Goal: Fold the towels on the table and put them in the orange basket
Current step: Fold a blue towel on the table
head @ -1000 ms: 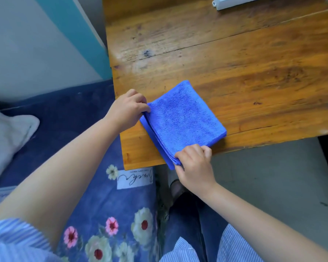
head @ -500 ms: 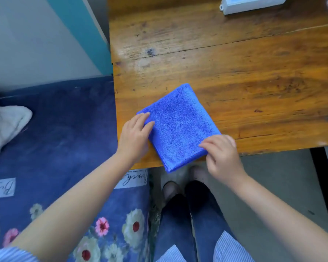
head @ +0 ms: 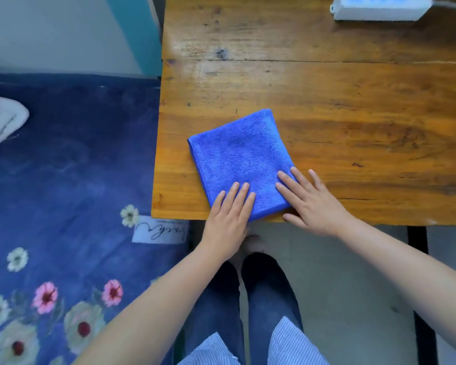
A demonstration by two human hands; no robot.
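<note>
Both my hands lie flat with the fingers straight, pressing down on the blue towel (head: 241,159) and pinching nothing. My left hand (head: 228,219) covers its nearest corner at the table's front edge, and my right hand (head: 311,204) sits just beside it, fingers over the towel's right corner and the palm spilling onto bare wood.

A moment ago I was pinching the edges, left hand at the left corner and right hand at the near one. Now I have let go and am smoothing the cloth instead. I judge that the fold is finished and this is the last flattening pass.

Beyond my fingertips the towel spreads as a neat, slightly turned square, its layered edge showing along the left side. It rests on the wooden table (head: 353,101), close to the near left corner.

Farther off, well apart from my hands, a white power strip (head: 379,7) sits at the far right edge. The orange basket is not in view, so carrying the towel there remains to be done.
</note>
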